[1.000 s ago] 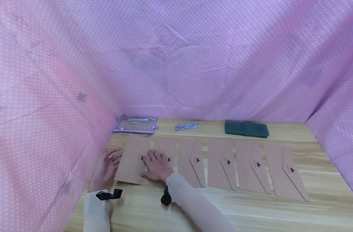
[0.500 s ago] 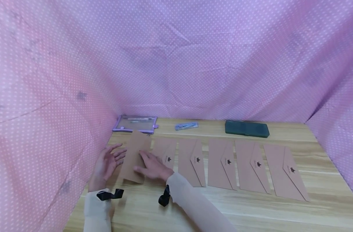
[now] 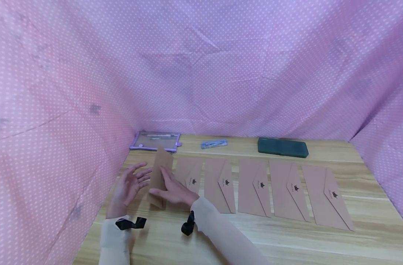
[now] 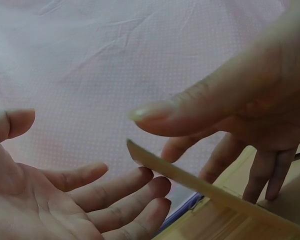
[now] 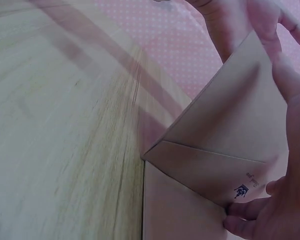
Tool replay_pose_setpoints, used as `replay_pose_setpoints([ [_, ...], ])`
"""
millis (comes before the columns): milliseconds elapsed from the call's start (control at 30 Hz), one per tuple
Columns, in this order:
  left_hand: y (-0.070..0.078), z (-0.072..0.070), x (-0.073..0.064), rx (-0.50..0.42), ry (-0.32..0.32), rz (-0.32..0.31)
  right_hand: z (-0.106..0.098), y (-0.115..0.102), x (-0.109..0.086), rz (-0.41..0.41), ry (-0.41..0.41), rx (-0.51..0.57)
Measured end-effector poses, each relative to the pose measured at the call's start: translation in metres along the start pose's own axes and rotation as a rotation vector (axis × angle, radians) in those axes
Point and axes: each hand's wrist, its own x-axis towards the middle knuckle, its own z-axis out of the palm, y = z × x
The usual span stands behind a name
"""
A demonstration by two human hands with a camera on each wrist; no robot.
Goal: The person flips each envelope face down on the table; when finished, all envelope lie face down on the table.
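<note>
A brown paper envelope at the left end of a row stands tilted up on edge. In the right wrist view its flap shows a dark crown print. My right hand holds it, the thumb over the raised edge and the fingers on the flap side. Palm up, my left hand lies just left of it with its fingers spread. The left fingertips are right at the raised edge in the left wrist view.
Several similar envelopes lie flat in a row to the right on the wooden table. Behind them are a purple-edged clear pouch with pens, a small blue clear case and a dark green case. Pink dotted cloth surrounds the table.
The leftmost envelope has gone from lying nearly flat to standing tilted on edge. My right hand has turned and moved slightly left with it; my left hand has shifted slightly right.
</note>
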Motion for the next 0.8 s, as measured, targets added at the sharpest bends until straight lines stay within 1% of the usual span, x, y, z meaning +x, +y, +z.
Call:
replay_pose_setpoints([
  [200,-0.007,0.005,0.002,0.062,0.012,-0.031,-0.001,0.002,0.0,-0.022,0.001,0.044],
  [300,-0.01,0.007,0.003,0.073,0.009,-0.046,-0.003,0.002,-0.001,-0.034,0.002,0.069],
  [500,-0.017,0.01,0.004,0.096,0.017,-0.06,-0.005,0.001,-0.002,-0.055,0.008,0.068],
  [667,-0.026,0.008,0.003,0.074,0.049,-0.073,-0.006,0.003,-0.001,-0.056,0.02,0.079],
  [733,-0.03,0.007,0.002,0.042,0.063,-0.097,-0.007,0.003,-0.002,-0.063,0.031,0.084],
  [800,-0.035,0.006,0.001,0.009,0.079,-0.133,-0.007,0.003,-0.002,-0.076,0.046,0.096],
])
